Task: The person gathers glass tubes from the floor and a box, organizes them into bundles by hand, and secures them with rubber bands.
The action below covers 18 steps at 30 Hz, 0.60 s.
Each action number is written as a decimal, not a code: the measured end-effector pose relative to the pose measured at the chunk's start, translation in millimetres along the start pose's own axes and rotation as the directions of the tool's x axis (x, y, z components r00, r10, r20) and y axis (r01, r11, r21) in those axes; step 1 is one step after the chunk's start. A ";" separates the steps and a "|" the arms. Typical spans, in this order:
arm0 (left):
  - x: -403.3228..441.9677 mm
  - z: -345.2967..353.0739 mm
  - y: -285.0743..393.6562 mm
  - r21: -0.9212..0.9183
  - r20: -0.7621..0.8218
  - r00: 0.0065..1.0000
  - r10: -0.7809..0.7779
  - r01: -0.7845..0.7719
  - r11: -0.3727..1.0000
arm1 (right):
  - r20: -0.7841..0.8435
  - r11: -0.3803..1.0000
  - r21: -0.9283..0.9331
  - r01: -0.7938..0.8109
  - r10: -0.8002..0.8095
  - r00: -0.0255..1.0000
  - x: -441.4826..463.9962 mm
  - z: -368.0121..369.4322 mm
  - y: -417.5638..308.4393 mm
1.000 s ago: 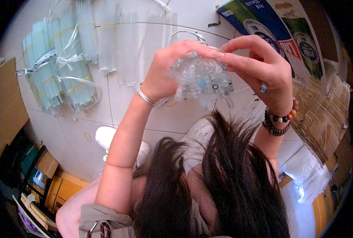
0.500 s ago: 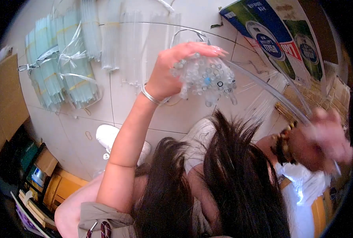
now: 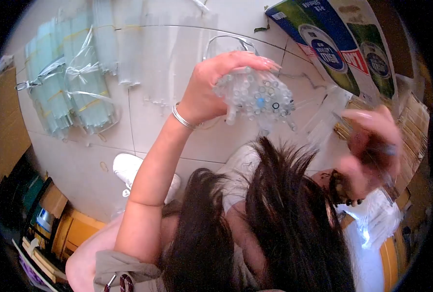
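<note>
My left hand (image 3: 207,90) is wrapped round a thick bundle of clear plastic tubes (image 3: 255,92), whose round open ends face me. One end among them is light blue, and another has a dark ring. To the right, apart from the bundle, my right hand (image 3: 374,146) is raised with its fingers curved and spread apart. Motion smears it, and nothing shows between its fingers. A beaded bracelet (image 3: 345,190) is on that wrist. Below the right hand lies white, shiny plastic wrapping (image 3: 379,219).
Banded bundles of clear tubes (image 3: 87,73) lie on the tiled floor at the upper left, beside looser pale ones (image 3: 165,63). A printed carton (image 3: 330,48) stands at the upper right, with cardboard (image 3: 413,131) below it. A shoe (image 3: 126,168) and long hair are underneath.
My right hand has let go of the long clear tubes it held and moved up and left, its fingers opening. My left hand still grips the bundle, nearly in place.
</note>
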<state>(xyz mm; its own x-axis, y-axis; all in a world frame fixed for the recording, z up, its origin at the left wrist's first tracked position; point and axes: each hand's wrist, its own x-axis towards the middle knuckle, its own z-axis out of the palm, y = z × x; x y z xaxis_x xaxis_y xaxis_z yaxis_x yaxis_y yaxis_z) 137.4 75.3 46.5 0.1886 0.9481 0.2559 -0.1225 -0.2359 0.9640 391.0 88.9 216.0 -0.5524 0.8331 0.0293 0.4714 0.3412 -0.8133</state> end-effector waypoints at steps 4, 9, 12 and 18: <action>1.5 4.3 1.3 0.085 -0.002 1.000 -0.003 0.003 0.996 | -0.025 0.968 -0.232 -0.099 0.096 0.995 19.4 34.6 -17.2; 2.3 5.3 3.4 0.109 0.026 0.999 -0.018 0.015 0.994 | -0.066 0.945 -0.298 -0.137 0.123 0.990 23.4 46.5 -21.5; 1.8 9.7 1.7 0.115 -0.013 1.000 -0.009 0.010 0.993 | -0.045 0.932 -0.317 -0.176 0.170 0.984 28.1 48.2 -31.0; 1.3 8.2 -0.7 0.115 -0.006 1.000 0.006 -0.005 0.993 | -0.042 0.923 -0.339 -0.180 0.177 0.983 30.0 51.9 -33.7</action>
<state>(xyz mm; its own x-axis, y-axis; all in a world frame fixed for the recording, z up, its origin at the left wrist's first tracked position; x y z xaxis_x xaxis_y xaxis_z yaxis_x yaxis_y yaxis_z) 145.7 74.9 46.7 0.1825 0.9480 0.2609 -0.0103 -0.2635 0.9646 322.8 79.9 214.1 -0.4311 0.8978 -0.0904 0.7681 0.3125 -0.5589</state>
